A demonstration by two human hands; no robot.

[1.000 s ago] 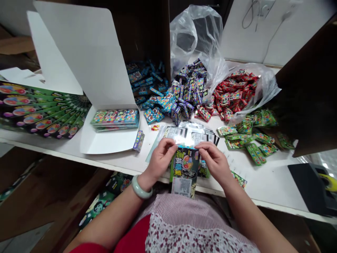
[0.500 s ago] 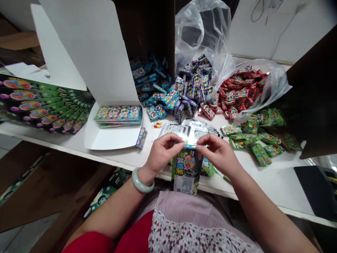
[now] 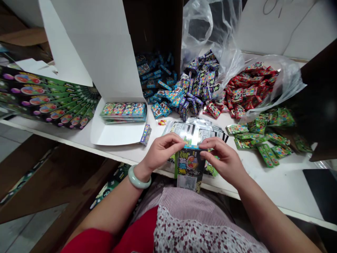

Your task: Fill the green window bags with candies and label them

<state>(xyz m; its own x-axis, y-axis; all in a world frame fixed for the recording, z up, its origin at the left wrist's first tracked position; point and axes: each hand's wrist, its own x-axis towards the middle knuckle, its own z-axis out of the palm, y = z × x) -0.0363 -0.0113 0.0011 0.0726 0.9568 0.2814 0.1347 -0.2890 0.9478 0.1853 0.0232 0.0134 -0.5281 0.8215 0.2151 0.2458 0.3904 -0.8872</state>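
Note:
My left hand [image 3: 163, 153] and my right hand [image 3: 223, 160] pinch the top edge of a black printed card pack [image 3: 189, 165] at the table's front edge. A small blue-edged packet [image 3: 191, 147] sits at that top edge, between my fingertips. Behind my hands lies a stack of clear-fronted black cards [image 3: 195, 130]. A green packet [image 3: 212, 168] shows just beyond my right hand. Loose blue [image 3: 164, 98], purple [image 3: 197, 84], red [image 3: 247, 88] and green [image 3: 265, 130] packets lie in separate heaps farther back.
An open white carton [image 3: 118, 137] holds a row of stacked packets. Fanned green printed cards [image 3: 47, 100] lie at the left. Clear plastic bags [image 3: 210, 31] spread behind the heaps. A dark board [image 3: 318, 95] stands at the right. The white table edge runs across the front.
The card pack has shifted slightly right and my fingers have closed in on its top edge. The whole view has drifted as my head moved.

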